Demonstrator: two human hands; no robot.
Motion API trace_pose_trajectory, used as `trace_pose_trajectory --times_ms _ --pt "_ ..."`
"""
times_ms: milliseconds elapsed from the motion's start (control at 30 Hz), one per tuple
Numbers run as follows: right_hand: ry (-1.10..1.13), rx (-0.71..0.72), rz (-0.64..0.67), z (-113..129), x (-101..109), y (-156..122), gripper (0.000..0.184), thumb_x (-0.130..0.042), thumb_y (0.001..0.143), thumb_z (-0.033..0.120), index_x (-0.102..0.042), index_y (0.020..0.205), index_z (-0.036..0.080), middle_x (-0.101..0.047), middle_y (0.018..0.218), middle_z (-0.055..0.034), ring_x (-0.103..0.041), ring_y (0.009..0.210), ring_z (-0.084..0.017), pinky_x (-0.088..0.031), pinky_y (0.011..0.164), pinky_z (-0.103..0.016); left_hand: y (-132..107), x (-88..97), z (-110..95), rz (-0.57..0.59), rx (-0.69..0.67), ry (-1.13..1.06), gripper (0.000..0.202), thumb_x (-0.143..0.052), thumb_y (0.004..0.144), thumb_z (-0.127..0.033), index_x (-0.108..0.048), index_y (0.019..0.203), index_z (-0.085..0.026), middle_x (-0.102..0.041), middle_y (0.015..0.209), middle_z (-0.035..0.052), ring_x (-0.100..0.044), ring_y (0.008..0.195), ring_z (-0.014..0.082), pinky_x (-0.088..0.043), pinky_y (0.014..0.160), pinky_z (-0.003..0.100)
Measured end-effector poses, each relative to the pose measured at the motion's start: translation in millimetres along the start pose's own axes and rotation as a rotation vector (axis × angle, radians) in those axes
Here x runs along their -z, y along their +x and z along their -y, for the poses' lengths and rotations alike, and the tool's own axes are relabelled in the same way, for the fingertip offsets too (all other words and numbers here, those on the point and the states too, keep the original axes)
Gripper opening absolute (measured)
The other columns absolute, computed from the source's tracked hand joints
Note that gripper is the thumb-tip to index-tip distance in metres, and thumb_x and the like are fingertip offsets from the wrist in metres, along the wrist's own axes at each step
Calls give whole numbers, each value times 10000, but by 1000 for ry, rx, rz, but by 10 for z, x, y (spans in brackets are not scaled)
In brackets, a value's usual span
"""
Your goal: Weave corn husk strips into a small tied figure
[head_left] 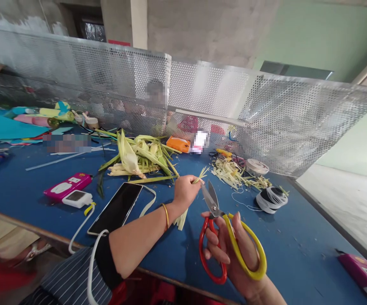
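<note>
My left hand (187, 189) is closed around a small bundle of pale green corn husk strips (201, 174). Their tips poke out past my fingers, and the lower ends (181, 219) hang below the hand. In my right hand (231, 254) is a pair of scissors (214, 208) with one red and one yellow handle loop. The blades are parted a little and point up toward the left fingertips, close to the strips. Beyond my left hand lies a heap of corn husks (129, 154). Husk scraps (226, 171) are scattered to its right.
A black phone (116, 208) and a magenta box (69, 186) lie on the blue table (167, 254) to the left. A thread spool (271, 199) and tape roll (257, 166) are at right. Perforated metal panels (209, 84) border the far edge. An orange packet (177, 144) sits behind the husks.
</note>
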State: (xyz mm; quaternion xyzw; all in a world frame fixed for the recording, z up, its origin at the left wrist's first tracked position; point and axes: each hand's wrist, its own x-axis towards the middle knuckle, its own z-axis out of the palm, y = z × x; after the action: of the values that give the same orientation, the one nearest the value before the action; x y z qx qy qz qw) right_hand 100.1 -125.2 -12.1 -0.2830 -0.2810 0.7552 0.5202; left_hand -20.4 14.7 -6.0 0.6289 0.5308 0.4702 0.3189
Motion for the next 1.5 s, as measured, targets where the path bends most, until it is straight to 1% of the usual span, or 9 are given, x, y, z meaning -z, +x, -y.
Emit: trace_pose_trajectory --times_ms 100,367,500,733,967,1100,1233,1367,1500 --pt "19 -21 24 22 -9 3 644 -552 787 747 -699 1065 185 -522 656 31 -271 394 -38 -499 586 -303 1 3 1 7 1 -13 210 -602 783 -265 -788 796 -167 -619 532 1 -515 546 127 -328 561 234" --pt "29 -38 39 84 -58 38 568 -541 851 674 -683 1061 166 -522 645 38 -294 389 -27 -502 583 -280 -1 -9 38 -6 -19 -25 187 -610 762 -237 -784 777 -172 -601 519 -22 -510 523 112 -340 551 226" --pt "11 -13 1 54 -74 61 550 -550 853 662 -676 1063 170 -529 644 35 -315 393 -35 -502 574 -285 3 -21 54 11 5 -45 212 -605 761 -290 -774 776 -162 -569 499 -29 -506 513 115 -329 531 227" --pt "-33 37 -82 18 -159 98 574 -583 818 682 -655 1066 169 -545 641 31 -343 399 -50 -489 546 -290 4 -14 58 -1 -36 -3 298 -581 778 -372 -679 609 -147 -508 461 -34 -448 479 105 -290 509 231" --pt "2 34 -105 16 -216 135 582 -626 779 692 -644 1033 169 -532 613 44 -320 386 -40 -481 522 -270 17 -38 103 -3 -54 18 244 -570 760 -324 -685 630 -152 -545 497 -24 -471 513 111 -306 535 224" --pt "-1 48 -152 5 -226 144 582 -641 765 698 -640 1005 168 -496 582 64 -275 366 -22 -432 450 -222 21 -37 92 4 -42 54 250 -547 757 -307 -655 592 -154 -525 477 -27 -465 507 109 -294 528 228" --pt "-13 45 -166 -16 -172 160 602 -665 737 707 -645 982 158 -442 549 91 -211 342 -2 -327 365 -174 17 -29 71 7 -23 56 261 -543 752 -294 -626 545 -159 -507 455 -26 -441 495 109 -269 522 241" --pt "-41 44 -158 -77 -37 196 622 -664 732 713 -641 1019 162 -432 553 99 -220 321 -1 -290 335 -171 14 -47 83 16 12 0 211 -568 725 -260 -651 557 -161 -522 454 -23 -444 498 111 -271 535 245" --pt "-97 51 -164 -125 30 209 627 -675 730 704 -642 1025 152 -427 551 102 -234 307 7 -264 328 -162 30 -82 124 31 58 -81 203 -609 688 -246 -624 504 -162 -492 423 -25 -437 495 112 -264 534 250"
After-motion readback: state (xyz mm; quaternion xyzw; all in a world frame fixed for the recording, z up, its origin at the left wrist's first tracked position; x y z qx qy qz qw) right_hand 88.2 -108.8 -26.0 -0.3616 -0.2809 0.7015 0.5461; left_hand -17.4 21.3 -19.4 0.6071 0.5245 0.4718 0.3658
